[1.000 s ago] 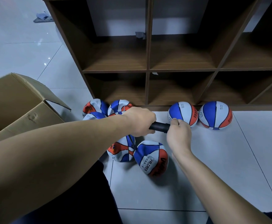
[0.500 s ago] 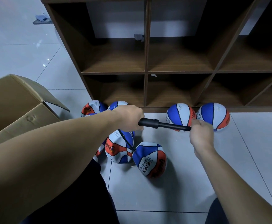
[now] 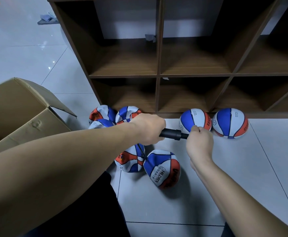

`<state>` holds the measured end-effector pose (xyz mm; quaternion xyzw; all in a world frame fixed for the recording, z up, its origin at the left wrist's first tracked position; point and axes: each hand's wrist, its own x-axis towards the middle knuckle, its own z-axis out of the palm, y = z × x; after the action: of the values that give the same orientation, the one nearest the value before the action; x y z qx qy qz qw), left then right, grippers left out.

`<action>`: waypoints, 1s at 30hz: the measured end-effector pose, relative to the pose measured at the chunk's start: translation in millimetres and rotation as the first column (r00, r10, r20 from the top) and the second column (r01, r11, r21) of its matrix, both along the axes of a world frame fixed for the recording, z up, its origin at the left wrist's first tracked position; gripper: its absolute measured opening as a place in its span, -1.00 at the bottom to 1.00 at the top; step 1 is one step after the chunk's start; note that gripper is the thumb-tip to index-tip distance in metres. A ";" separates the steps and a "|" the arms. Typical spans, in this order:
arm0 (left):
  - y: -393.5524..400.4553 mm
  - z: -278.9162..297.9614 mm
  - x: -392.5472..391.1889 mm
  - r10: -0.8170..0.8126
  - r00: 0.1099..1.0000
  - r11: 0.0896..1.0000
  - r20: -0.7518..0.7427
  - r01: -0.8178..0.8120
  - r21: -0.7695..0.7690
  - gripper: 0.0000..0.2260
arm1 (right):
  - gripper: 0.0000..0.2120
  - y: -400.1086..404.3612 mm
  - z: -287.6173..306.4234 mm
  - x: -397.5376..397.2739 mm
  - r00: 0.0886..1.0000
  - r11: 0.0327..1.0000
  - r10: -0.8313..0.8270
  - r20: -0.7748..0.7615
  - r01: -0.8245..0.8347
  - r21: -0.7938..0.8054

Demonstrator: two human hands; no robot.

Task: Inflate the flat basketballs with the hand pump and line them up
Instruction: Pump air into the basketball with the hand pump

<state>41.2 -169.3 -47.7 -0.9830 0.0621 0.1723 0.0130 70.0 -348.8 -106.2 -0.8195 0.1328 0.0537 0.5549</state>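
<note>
My left hand (image 3: 147,129) grips the barrel of a black hand pump (image 3: 171,134), held level above the floor. My right hand (image 3: 199,144) grips the pump's handle at its right end, close to the barrel. A thin black hose (image 3: 142,152) runs from the pump down to a partly flat blue, white and orange basketball (image 3: 163,169). Another soft ball (image 3: 130,161) lies just left of it. Two round, inflated balls (image 3: 195,120) (image 3: 230,123) stand side by side against the shelf's base. Several flat balls (image 3: 104,115) are piled at the left.
A dark wooden cubby shelf (image 3: 158,76) stands on the floor right behind the balls. An open cardboard box (image 3: 18,113) sits at the left. White floor tiles (image 3: 242,177) stretch to the right and front. My dark-clothed knee fills the bottom left.
My right hand pulled the handle out to the right half a second ago and has now pushed it back in toward the barrel. My left hand stayed in place.
</note>
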 end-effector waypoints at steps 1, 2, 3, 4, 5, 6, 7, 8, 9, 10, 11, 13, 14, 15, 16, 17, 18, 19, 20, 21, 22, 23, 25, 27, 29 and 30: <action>-0.3 0.9 0.7 -0.014 1.000 1.000 0.003 0.014 0.007 -0.80 | -0.62 3.1 -0.3 -3.0 1.000 1.000 0.004 0.004 -0.005 0.007; -0.9 2.2 1.3 -0.030 1.000 0.999 0.007 0.030 0.014 -0.80 | -0.62 5.6 -0.4 -6.3 1.000 1.000 0.007 0.007 -0.007 0.011; -2.0 3.1 1.7 -0.044 0.999 0.999 0.008 0.044 0.021 -0.81 | -0.63 7.6 -0.3 -9.2 1.000 1.000 0.011 0.009 -0.011 0.012; -3.3 3.3 2.1 -0.055 0.998 0.998 0.007 0.054 0.024 -0.81 | -0.63 9.0 0.2 -11.5 1.000 1.000 0.017 0.010 -0.017 0.012; -4.7 2.8 2.3 -0.060 0.998 0.998 0.005 0.060 0.024 -0.81 | -0.63 10.0 0.4 -13.0 1.000 1.000 0.025 0.013 -0.025 0.010; -6.1 2.2 2.3 -0.064 0.998 0.998 0.005 0.064 0.024 -0.80 | -0.63 10.6 0.4 -14.1 0.999 0.999 0.031 0.017 -0.032 0.005; -7.0 1.3 2.4 -0.066 0.998 0.998 0.007 0.066 0.025 -0.78 | -0.62 11.0 0.6 -14.6 0.999 0.999 0.036 0.021 -0.036 0.002; -7.5 0.5 2.8 -0.069 0.998 0.997 0.010 0.068 0.023 -0.76 | -0.62 11.1 0.9 -14.9 0.999 0.999 0.038 0.024 -0.038 0.004; -7.6 0.0 3.3 -0.070 0.997 0.997 0.010 0.070 0.021 -0.75 | -0.62 11.3 1.1 -14.6 0.999 0.999 0.038 0.025 -0.038 0.009; -7.2 -0.1 3.8 -0.071 0.997 0.997 0.010 0.071 0.017 -0.76 | -0.62 11.5 1.0 -13.9 0.999 0.999 0.039 0.027 -0.040 0.011; -6.7 0.1 4.3 -0.073 0.997 0.997 0.008 0.073 0.014 -0.77 | -0.62 11.3 0.9 -13.1 0.999 0.999 0.045 0.027 -0.045 0.009; -7.2 -0.2 5.8 -0.080 0.997 0.997 0.007 0.080 0.014 -0.80 | -0.62 9.7 0.7 -10.7 0.998 0.998 0.055 0.027 -0.056 0.019; -7.5 -1.2 6.3 -0.084 0.996 0.996 0.010 0.084 0.015 -0.80 | -0.62 8.3 0.4 -9.3 0.998 0.998 0.057 0.019 -0.058 0.035; -8.1 -3.0 6.7 -0.086 0.996 0.996 0.011 0.086 0.016 -0.79 | -0.62 6.8 -0.9 -7.1 0.998 0.997 0.058 0.006 -0.058 0.049; -8.7 -4.7 7.3 -0.088 0.996 0.996 0.010 0.088 0.014 -0.79 | -0.62 4.6 -2.5 -4.8 0.998 0.997 0.059 -0.009 -0.059 0.055; -9.2 -6.4 8.3 -0.090 0.996 0.996 0.009 0.090 0.010 -0.78 | -0.62 2.2 -4.2 -2.4 0.998 0.997 0.061 -0.020 -0.060 0.056; -9.3 -8.3 9.6 -0.091 0.996 0.996 0.008 0.091 0.003 -0.77 | -0.62 -0.3 -5.4 -0.5 0.997 0.996 0.067 -0.029 -0.065 0.059; -9.2 -9.5 10.6 -0.089 0.996 0.996 0.006 0.089 -0.001 -0.76 | -0.62 -2.8 -5.6 1.1 0.997 0.996 0.070 -0.039 -0.068 0.065; -7.9 -9.7 11.7 -0.081 0.997 0.997 0.000 0.081 -0.002 -0.76 | -0.62 -5.4 -5.5 2.8 0.996 0.995 0.066 -0.055 -0.062 0.074; -4.8 -9.5 12.7 -0.067 0.998 0.998 -0.010 0.067 0.000 -0.76 | -0.63 -8.6 -5.4 4.8 0.996 0.996 0.048 -0.078 -0.042 0.084; -0.1 -8.2 13.4 -0.050 0.999 0.999 -0.021 0.050 0.005 -0.76 | -0.63 -13.1 -5.6 7.0 0.995 0.996 0.022 -0.102 -0.013 0.091; 6.0 -6.8 14.0 -0.033 0.999 0.999 -0.033 0.033 0.016 -0.74 | -0.64 -19.0 -5.7 9.1 0.992 0.995 -0.008 -0.123 0.020 0.097; 19.6 -4.4 14.4 0.004 0.998 0.999 -0.063 -0.002 0.033 -0.72 | -0.66 -33.1 -6.0 13.9 0.987 0.990 -0.067 -0.145 0.084 0.113; 29.9 -3.0 13.2 0.050 0.994 0.999 -0.100 -0.048 0.019 -0.75 | -0.68 -43.2 -7.1 18.1 0.982 0.985 -0.092 -0.163 0.114 0.128; 33.0 -2.2 12.3 0.057 0.992 0.998 -0.114 -0.055 0.019 -0.77 | -0.68 -45.5 -6.8 19.8 0.982 0.985 -0.096 -0.165 0.118 0.126; 32.3 -1.7 12.6 0.047 0.993 0.999 -0.110 -0.044 0.028 -0.77 | -0.68 -44.8 -6.2 19.9 0.981 0.984 -0.104 -0.162 0.125 0.126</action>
<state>53.8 -137.0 -49.3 -0.9729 0.0380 0.2275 0.0184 89.9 -393.6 -112.5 -0.7643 0.2186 0.0939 0.5994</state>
